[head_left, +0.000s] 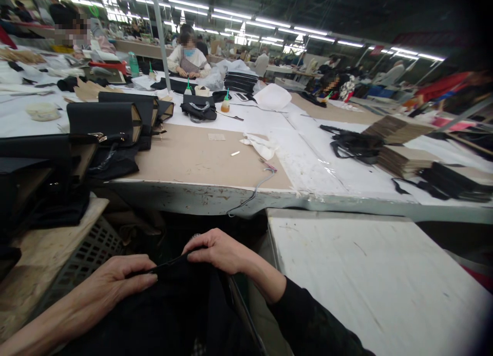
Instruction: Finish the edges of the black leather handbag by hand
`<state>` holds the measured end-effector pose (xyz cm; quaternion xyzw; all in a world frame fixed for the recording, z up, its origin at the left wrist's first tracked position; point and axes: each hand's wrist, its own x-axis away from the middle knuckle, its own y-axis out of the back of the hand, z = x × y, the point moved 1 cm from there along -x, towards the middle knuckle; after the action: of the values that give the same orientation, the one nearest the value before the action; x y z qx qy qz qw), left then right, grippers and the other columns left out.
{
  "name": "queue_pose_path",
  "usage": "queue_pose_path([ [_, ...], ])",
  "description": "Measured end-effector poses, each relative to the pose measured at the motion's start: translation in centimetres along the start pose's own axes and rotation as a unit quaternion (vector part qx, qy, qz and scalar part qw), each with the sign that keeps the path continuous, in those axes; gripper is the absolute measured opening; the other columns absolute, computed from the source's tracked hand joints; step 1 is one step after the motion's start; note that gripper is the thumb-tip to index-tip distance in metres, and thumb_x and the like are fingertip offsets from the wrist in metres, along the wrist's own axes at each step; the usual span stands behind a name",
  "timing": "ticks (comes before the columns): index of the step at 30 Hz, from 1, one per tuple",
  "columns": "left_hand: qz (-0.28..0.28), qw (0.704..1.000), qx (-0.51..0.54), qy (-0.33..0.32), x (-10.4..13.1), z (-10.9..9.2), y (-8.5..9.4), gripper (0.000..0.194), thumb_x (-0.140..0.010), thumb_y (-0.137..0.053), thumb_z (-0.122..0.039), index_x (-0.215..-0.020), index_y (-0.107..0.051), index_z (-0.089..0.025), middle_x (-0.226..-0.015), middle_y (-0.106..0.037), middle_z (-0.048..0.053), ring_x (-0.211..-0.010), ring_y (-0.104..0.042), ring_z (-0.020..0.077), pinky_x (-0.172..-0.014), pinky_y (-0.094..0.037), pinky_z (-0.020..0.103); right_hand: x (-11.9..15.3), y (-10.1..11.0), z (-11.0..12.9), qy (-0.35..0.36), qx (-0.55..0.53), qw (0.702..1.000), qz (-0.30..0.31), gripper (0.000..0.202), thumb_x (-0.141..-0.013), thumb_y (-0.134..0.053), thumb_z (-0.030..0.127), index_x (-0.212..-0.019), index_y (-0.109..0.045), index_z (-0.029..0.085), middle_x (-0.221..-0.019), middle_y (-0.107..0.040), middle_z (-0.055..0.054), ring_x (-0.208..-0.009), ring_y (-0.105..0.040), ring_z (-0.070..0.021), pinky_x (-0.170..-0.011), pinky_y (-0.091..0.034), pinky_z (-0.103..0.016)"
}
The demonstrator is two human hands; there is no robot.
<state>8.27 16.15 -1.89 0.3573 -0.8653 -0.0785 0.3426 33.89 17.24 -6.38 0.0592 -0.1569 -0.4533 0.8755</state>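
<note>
Over my lap lies a large piece of black cloth (173, 307), its far edge stretched between my two hands. My left hand (110, 284) pinches that edge between thumb and fingers. On the other side my right hand (217, 250) grips the same edge, its thumb lying on top. A dark, shiny strip runs down below my right wrist; whether it belongs to the cloth I cannot tell. A small checked patch shows behind my right fingertips.
Black bags (102, 122) line the worktable's left side. A brown sheet (185, 158) covers its front, with a white cloth (262, 145) and cord (254, 191). A white board (370, 274) stands right, a plastic crate (84, 253) left. A masked person (188, 58) sits opposite.
</note>
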Motion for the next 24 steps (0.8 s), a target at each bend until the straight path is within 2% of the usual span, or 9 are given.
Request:
queue_pose_path([
  [3,0.001,1.000,-0.014,-0.008,-0.2,0.0,0.2,0.040,-0.092,-0.054,-0.057,-0.086,-0.073,-0.023,-0.089,-0.069,0.001,-0.088,-0.061,0.0240,-0.074,-0.046,0.027,-0.2,-0.1,-0.1,-0.004,0.004,1.000,0.004,0.021,-0.083,-0.067,0.023,-0.100,-0.079,0.022,-0.094,-0.076,0.001,-0.091,-0.067,-0.0194,-0.082,-0.048,-0.026],
  [8,0.016,1.000,0.013,-0.021,-0.6,1.1,0.4,0.039,-0.093,-0.057,-0.054,-0.083,-0.069,-0.019,-0.080,-0.059,-0.002,-0.078,-0.054,0.0178,-0.067,-0.040,0.024,-0.4,-0.2,0.1,-0.017,0.017,1.000,0.013,0.020,-0.083,-0.066,0.023,-0.099,-0.078,0.021,-0.094,-0.076,0.000,-0.092,-0.067,-0.0199,-0.081,-0.049,-0.027],
  [11,0.002,0.999,-0.011,-0.032,-0.5,1.3,0.2,0.036,-0.094,-0.057,-0.052,-0.087,-0.071,-0.020,-0.086,-0.064,-0.002,-0.083,-0.057,0.0185,-0.071,-0.042,0.025,-0.2,0.1,0.3,0.000,0.033,0.999,0.026,0.022,-0.086,-0.064,0.023,-0.103,-0.078,0.023,-0.099,-0.076,0.000,-0.095,-0.068,-0.0198,-0.085,-0.049,-0.027],
  [16,-0.042,0.998,-0.049,-0.023,0.4,0.1,-0.3,0.024,-0.089,-0.065,-0.043,-0.097,-0.074,-0.022,-0.090,-0.073,-0.001,-0.087,-0.066,0.0216,-0.074,-0.047,0.026,0.2,0.4,0.9,0.038,0.087,0.993,0.066,0.031,-0.086,-0.072,0.034,-0.117,-0.074,0.031,-0.109,-0.076,0.002,-0.103,-0.069,-0.0205,-0.092,-0.049,-0.027],
  [20,-0.068,0.989,-0.113,-0.066,0.9,-0.3,-0.6,0.022,-0.091,-0.065,-0.040,-0.105,-0.073,-0.025,-0.098,-0.077,-0.002,-0.092,-0.069,0.0208,-0.080,-0.048,0.026,0.0,0.2,2.0,0.049,0.186,0.979,0.070,0.040,-0.082,-0.076,0.050,-0.119,-0.073,0.034,-0.112,-0.076,0.001,-0.108,-0.069,-0.0242,-0.091,-0.049,-0.029],
  [24,-0.072,0.978,-0.172,-0.097,1.1,0.0,-0.7,0.021,-0.095,-0.061,-0.042,-0.105,-0.074,-0.028,-0.098,-0.077,-0.004,-0.091,-0.071,0.0185,-0.079,-0.047,0.024,-0.7,-0.3,3.4,0.072,0.330,0.938,0.079,0.042,-0.089,-0.063,0.060,-0.117,-0.073,0.030,-0.103,-0.078,-0.005,-0.098,-0.072,-0.0282,-0.080,-0.050,-0.033],
])
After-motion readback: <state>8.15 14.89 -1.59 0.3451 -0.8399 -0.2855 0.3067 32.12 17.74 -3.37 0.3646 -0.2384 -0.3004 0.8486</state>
